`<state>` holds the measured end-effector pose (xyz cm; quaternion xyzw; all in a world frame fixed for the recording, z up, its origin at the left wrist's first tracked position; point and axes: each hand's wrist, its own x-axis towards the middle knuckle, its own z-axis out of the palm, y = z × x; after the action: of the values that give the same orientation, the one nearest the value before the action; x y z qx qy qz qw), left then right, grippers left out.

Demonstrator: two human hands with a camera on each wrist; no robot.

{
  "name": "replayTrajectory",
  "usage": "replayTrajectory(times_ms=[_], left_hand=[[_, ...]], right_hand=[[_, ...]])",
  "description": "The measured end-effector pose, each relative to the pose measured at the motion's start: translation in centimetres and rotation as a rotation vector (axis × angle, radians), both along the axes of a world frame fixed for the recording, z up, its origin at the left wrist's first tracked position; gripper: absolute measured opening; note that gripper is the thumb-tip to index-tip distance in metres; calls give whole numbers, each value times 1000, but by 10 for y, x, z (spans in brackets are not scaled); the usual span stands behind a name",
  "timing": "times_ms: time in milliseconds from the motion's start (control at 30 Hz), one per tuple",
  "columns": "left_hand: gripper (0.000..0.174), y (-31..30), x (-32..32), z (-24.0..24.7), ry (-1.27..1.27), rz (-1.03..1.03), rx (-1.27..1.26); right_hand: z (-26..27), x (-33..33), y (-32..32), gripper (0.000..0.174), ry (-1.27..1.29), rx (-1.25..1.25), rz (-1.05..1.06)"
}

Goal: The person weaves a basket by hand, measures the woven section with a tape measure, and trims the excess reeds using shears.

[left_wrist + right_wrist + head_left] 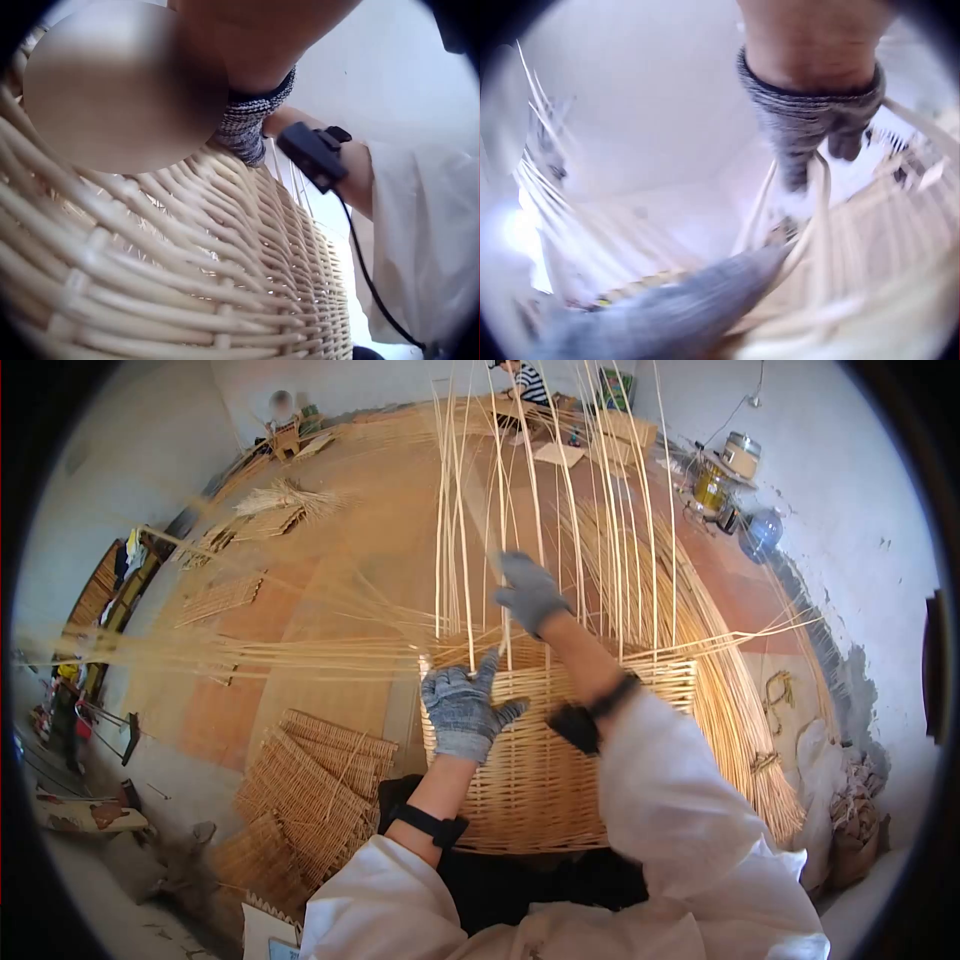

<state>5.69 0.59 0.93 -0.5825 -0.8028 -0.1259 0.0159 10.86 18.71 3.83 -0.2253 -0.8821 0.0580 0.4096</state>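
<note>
Both hands wear grey knitted gloves. A pale woven basket [535,760] has tall upright stakes [535,500] along its far side. At its upper left edge the left hand [462,710] rests on the weave, thumb and index finger spread; its other fingertips are hidden. In the left wrist view that glove [251,124] lies against the basket wall [225,255]. Up and to the right, among the stakes, the right hand [532,595] pinches a strand. The right wrist view shows this hand [814,124] with the light strand [822,195] at its fingers, blurred.
Long loose strands [300,658] extend left from the basket. A bundle of thin rods [720,710] lies to its right, and woven panels [315,780] lie at lower left. Farther off are a water jug [762,532] and a person in stripes [530,385].
</note>
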Motion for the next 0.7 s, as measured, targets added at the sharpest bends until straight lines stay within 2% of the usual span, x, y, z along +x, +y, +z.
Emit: replayTrajectory(times_ms=[67, 167, 200, 233, 300, 333, 367, 400, 433, 467, 533, 600, 633, 667, 700], left_hand=[[69, 4, 3, -2, 8, 55, 23], [63, -1, 4, -22, 94, 47, 258], [55, 0, 6, -29, 116, 49, 346], [53, 1, 10, -40, 201, 32, 484], [50, 19, 23, -39, 383, -12, 790], [56, 33, 35, -38, 213, -195, 875], [59, 37, 49, -22, 139, -169, 594], [62, 42, 61, -3, 68, -139, 318], [64, 47, 67, 7, 6, -115, 45], [68, 51, 69, 8, 15, -77, -10], [68, 48, 73, 7, -19, -43, 25], [62, 50, 68, 2, -43, -73, 38], [59, 51, 67, -1, -40, -91, 115], [57, 52, 67, -4, -41, -104, 193], [54, 47, 68, -9, -43, -117, 251]], right_hand=[[5, 19, -7, 29, 356, -404, 101], [14, 66, -38, 31, 866, -1008, 247], [-14, 92, -52, 24, 948, -1058, 267], [-40, 117, -62, 17, 1040, -1108, 279], [-37, 136, -49, 11, 925, -1199, 239], [-38, 145, -46, 9, 856, -1250, 208], [-43, 143, -27, 10, 486, -845, 164], [-34, 123, -2, 16, 241, -470, 113], [-24, 102, 22, 23, 79, -66, 20], [-14, 79, 31, 31, 49, 296, -100], [-11, 78, 35, 39, 189, -26, -31], [-3, 108, 9, 40, 496, -604, -19], [-6, 156, -32, 38, 727, -1036, -45], [-74, 192, -14, 35, 820, -988, 136], [-49, 200, -38, 33, 691, -1028, -150]])
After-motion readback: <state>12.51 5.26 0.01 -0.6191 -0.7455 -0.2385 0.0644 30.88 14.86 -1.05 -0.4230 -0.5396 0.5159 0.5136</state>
